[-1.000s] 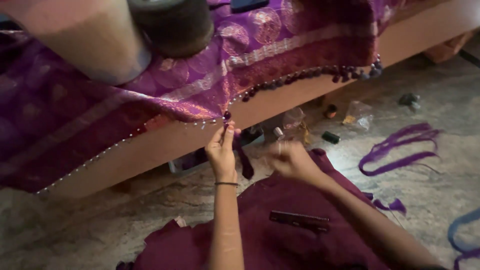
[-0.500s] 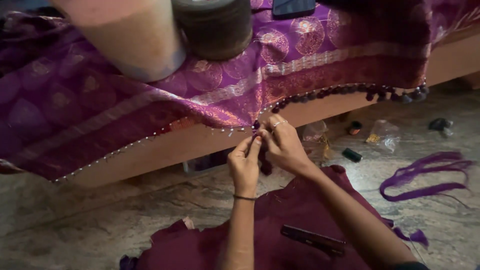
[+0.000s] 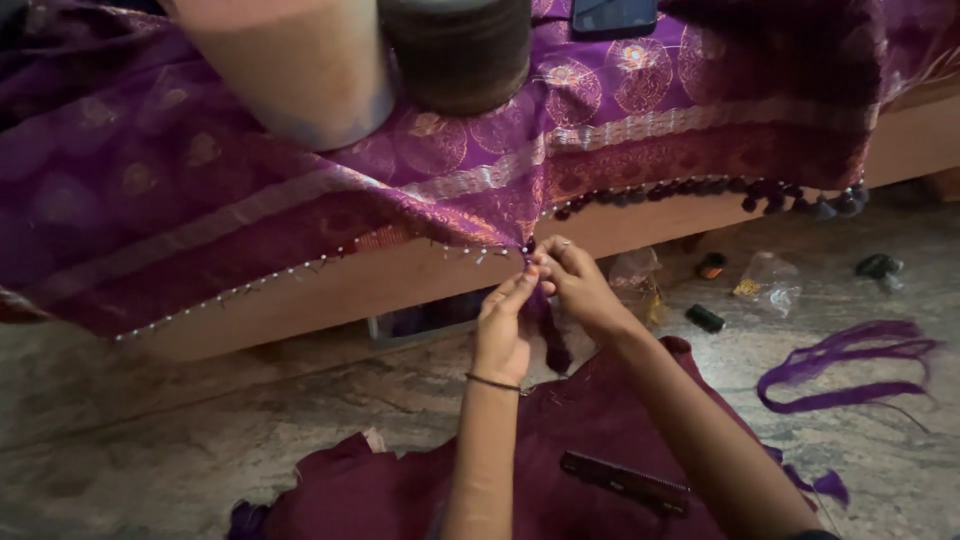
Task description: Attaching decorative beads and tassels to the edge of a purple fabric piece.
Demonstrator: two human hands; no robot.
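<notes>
Purple cloth [image 3: 300,190] draped over the wooden ledge [image 3: 420,280] — beaded hem hanging just off its front.
Pinched at that hem by left hand [image 3: 503,325] and right hand [image 3: 575,285], fingertips closed together on dark tassel thread [image 3: 545,325] — comb [image 3: 625,483] well below.

One head camera is looking down from above the lap, facing forward toward the bench [image 3: 300,300] — sitting close over both hands, with floor [image 3: 150,440] showing below the bench.
</notes>
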